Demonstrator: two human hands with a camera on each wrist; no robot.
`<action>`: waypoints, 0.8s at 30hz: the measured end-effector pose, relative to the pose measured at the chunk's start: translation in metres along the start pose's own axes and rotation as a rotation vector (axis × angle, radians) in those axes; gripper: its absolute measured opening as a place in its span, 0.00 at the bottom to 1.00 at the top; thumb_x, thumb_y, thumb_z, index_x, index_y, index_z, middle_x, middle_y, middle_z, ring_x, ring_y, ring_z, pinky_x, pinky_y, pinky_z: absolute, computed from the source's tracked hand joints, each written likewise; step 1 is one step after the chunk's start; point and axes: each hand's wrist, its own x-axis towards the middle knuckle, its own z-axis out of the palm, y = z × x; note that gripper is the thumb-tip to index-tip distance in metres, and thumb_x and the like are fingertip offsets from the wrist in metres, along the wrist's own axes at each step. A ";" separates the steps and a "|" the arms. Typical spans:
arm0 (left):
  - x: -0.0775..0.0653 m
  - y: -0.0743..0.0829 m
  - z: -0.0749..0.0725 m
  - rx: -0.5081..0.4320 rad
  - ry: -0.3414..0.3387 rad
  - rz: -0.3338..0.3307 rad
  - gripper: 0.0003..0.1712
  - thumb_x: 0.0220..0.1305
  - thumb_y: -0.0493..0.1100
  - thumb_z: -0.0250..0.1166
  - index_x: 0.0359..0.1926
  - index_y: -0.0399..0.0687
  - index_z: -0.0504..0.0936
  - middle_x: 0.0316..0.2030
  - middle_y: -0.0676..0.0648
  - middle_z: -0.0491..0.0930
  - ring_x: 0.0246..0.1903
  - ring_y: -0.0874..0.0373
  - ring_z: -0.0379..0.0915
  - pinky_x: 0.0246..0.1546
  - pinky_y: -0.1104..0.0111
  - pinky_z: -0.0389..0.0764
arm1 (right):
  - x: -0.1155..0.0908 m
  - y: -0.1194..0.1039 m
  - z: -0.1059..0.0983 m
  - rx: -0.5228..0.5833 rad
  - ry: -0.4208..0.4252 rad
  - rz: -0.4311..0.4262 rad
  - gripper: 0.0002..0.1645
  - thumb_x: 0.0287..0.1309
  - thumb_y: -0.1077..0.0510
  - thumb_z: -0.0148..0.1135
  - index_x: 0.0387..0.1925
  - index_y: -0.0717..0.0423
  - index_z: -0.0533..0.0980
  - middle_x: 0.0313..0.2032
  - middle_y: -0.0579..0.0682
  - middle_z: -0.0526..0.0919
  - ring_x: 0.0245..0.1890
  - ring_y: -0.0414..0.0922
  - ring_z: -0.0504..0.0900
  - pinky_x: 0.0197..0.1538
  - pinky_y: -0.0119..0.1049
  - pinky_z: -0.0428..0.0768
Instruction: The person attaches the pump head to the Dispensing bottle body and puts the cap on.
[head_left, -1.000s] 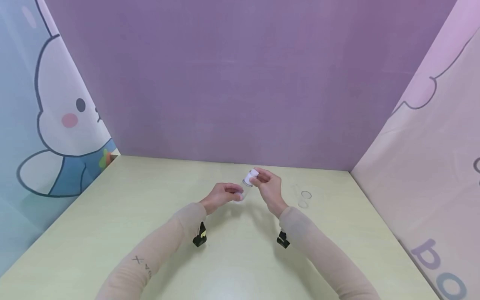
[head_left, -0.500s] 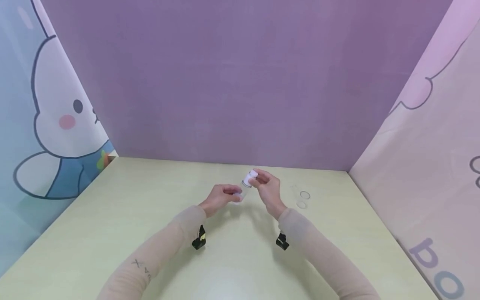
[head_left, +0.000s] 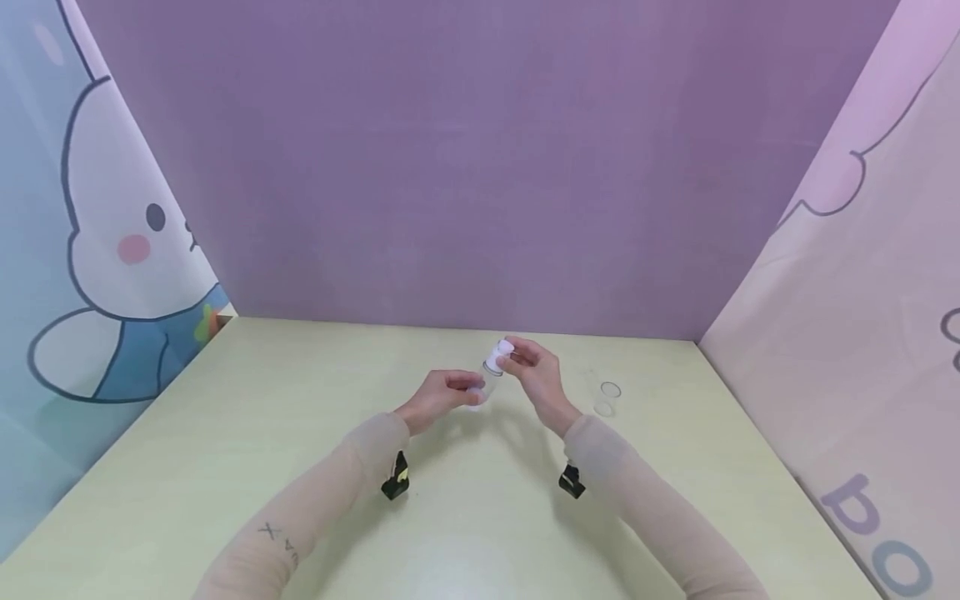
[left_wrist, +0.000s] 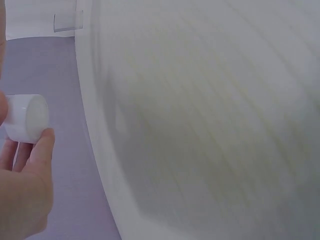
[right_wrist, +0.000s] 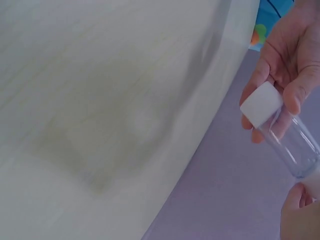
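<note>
A clear cylindrical bottle [right_wrist: 292, 142] is held tilted above the table between both hands, with a white piece at each end. My left hand [head_left: 438, 397] pinches the lower white cap [right_wrist: 261, 104] between thumb and fingers. At the upper end, the fingers of my right hand [head_left: 542, 381] grip the other white piece [head_left: 497, 357], which has a dark ring at its edge. In the left wrist view, the lower cap [left_wrist: 27, 118] appears nearly end-on, and the bottle's clear body is hidden there.
Clear, see-through parts [head_left: 611, 390] with thin round rims lie on the pale table [head_left: 315, 367], right of my right hand. A purple panel [head_left: 480, 167] rises behind the table. Printed cloth walls [head_left: 862, 333] stand at both sides.
Both hands keep their holds on the bottle's ends and stay almost in place. My right wrist has shifted slightly to the right. The head view has moved a little.
</note>
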 end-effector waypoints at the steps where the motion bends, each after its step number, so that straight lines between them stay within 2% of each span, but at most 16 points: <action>1: 0.000 -0.001 0.000 -0.005 0.001 0.003 0.24 0.55 0.46 0.67 0.54 0.47 0.77 0.51 0.47 0.78 0.53 0.54 0.72 0.57 0.57 0.71 | 0.000 0.000 -0.001 -0.002 -0.017 -0.004 0.24 0.52 0.64 0.63 0.54 0.59 0.73 0.51 0.56 0.78 0.48 0.44 0.78 0.55 0.36 0.75; 7: -0.001 -0.002 -0.002 -0.030 -0.002 0.013 0.23 0.56 0.44 0.66 0.54 0.48 0.77 0.52 0.47 0.77 0.55 0.53 0.71 0.57 0.57 0.70 | 0.002 -0.002 -0.010 -0.005 -0.087 -0.014 0.28 0.53 0.63 0.63 0.57 0.59 0.69 0.54 0.57 0.76 0.53 0.47 0.76 0.57 0.37 0.74; 13: -0.001 0.001 -0.004 -0.015 -0.002 0.008 0.24 0.55 0.47 0.67 0.54 0.49 0.76 0.53 0.48 0.77 0.54 0.53 0.71 0.57 0.57 0.71 | 0.004 -0.005 -0.025 -0.028 -0.082 -0.031 0.25 0.55 0.62 0.62 0.56 0.57 0.71 0.54 0.54 0.77 0.52 0.43 0.78 0.59 0.37 0.72; 18: -0.005 0.002 -0.001 -0.024 -0.035 0.023 0.26 0.55 0.48 0.67 0.55 0.47 0.75 0.53 0.48 0.77 0.54 0.55 0.71 0.57 0.58 0.70 | 0.002 -0.008 -0.046 -0.097 -0.047 -0.051 0.24 0.55 0.62 0.62 0.55 0.59 0.71 0.53 0.54 0.78 0.48 0.38 0.79 0.56 0.33 0.74; 24: -0.008 0.001 0.000 -0.013 -0.049 0.029 0.28 0.56 0.47 0.66 0.57 0.44 0.73 0.54 0.47 0.76 0.54 0.54 0.71 0.58 0.58 0.70 | 0.000 -0.012 -0.084 -0.201 -0.004 -0.054 0.25 0.55 0.58 0.63 0.55 0.57 0.72 0.53 0.54 0.78 0.44 0.32 0.79 0.55 0.32 0.74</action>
